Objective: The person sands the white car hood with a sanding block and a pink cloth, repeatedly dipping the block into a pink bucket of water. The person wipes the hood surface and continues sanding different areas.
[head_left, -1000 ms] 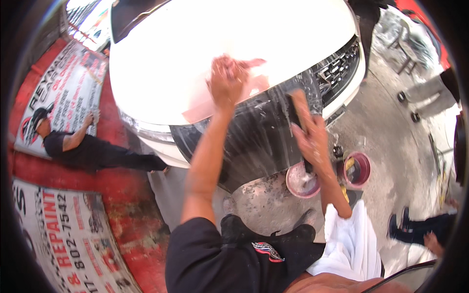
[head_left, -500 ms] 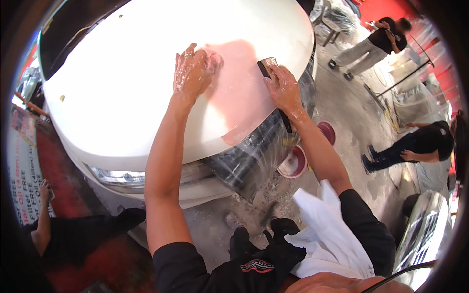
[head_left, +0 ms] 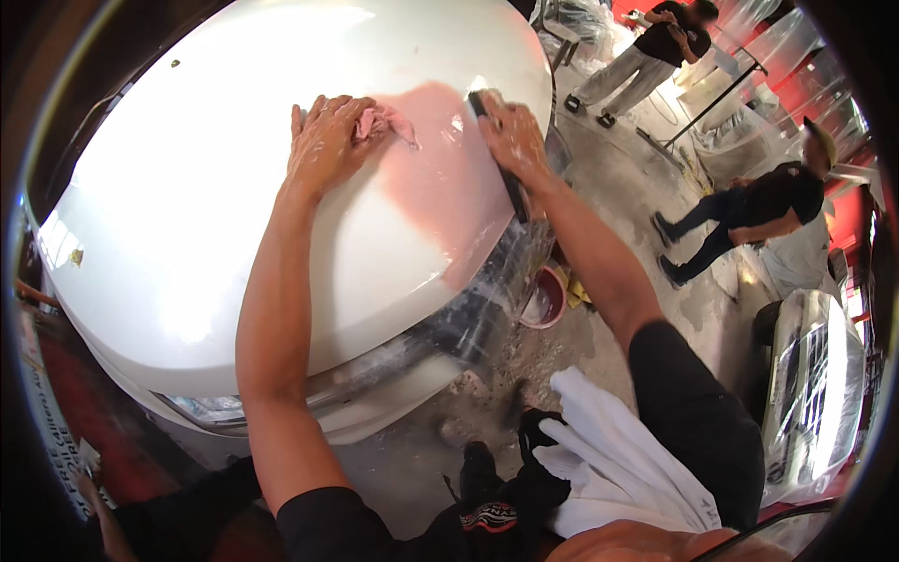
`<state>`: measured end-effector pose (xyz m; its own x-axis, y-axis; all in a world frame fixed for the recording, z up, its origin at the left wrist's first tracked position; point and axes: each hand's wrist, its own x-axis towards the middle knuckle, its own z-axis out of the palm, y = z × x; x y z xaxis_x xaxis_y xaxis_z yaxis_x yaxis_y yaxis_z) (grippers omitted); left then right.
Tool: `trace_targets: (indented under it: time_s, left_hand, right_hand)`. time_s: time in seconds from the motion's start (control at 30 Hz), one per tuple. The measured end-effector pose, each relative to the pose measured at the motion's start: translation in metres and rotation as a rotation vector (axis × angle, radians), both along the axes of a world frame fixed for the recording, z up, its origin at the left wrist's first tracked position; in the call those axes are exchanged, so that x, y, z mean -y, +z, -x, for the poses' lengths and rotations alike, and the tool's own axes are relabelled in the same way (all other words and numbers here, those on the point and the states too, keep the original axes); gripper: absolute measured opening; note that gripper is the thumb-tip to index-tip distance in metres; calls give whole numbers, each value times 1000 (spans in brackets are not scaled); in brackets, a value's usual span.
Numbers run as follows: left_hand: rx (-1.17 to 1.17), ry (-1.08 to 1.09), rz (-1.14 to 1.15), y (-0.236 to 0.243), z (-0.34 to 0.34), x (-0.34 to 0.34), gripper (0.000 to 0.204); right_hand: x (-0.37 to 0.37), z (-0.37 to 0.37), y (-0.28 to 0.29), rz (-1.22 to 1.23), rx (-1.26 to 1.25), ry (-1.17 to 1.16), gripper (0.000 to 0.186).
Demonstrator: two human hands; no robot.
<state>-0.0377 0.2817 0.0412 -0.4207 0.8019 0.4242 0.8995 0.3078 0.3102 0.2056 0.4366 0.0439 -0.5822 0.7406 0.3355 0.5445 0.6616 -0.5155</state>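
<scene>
A white car hood (head_left: 215, 234) fills the middle of the view, with a pinkish wet patch (head_left: 440, 187) on its right half. My left hand (head_left: 328, 140) lies flat on the hood, pressing a crumpled pink cloth (head_left: 384, 122) under its fingers. My right hand (head_left: 510, 140) grips a dark flat sanding block (head_left: 496, 155) against the hood's right edge. Both hands look wet.
A red bucket (head_left: 548, 300) stands on the wet concrete floor below the car's front. A white cloth (head_left: 618, 459) hangs at my waist. Two people (head_left: 740, 215) stand at the right, near plastic-wrapped items. Another wrapped car (head_left: 815, 393) sits at the lower right.
My view has shifted closer over the hood. Both hands slid across the hood; the pink cloth now shows beside my left fingers, and my right hand sits at the hood's edge.
</scene>
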Motion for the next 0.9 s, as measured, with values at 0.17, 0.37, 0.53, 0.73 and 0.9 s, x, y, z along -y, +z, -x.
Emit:
trace_targets:
  time_s: [0.17,0.37,0.53,0.73,0.9]
  left_hand:
    - [9,53,54,-9,16,29,48]
    - [53,-27,32,3,2,2,47]
    - [19,25,50,-7,17,21,46]
    - [-55,-6,-53,-15,9,7,43]
    - [-89,-1,-67,-8,20,11,41]
  right_hand:
    - [98,-32,-79,-438,-243,366,25]
    - [-6,-30,-58,-106,-52,-22,26]
    - [1,-20,-81,-280,-101,43,33]
    - [17,-52,-87,-195,-99,27,50]
    - [18,-43,-91,-339,-135,17,55]
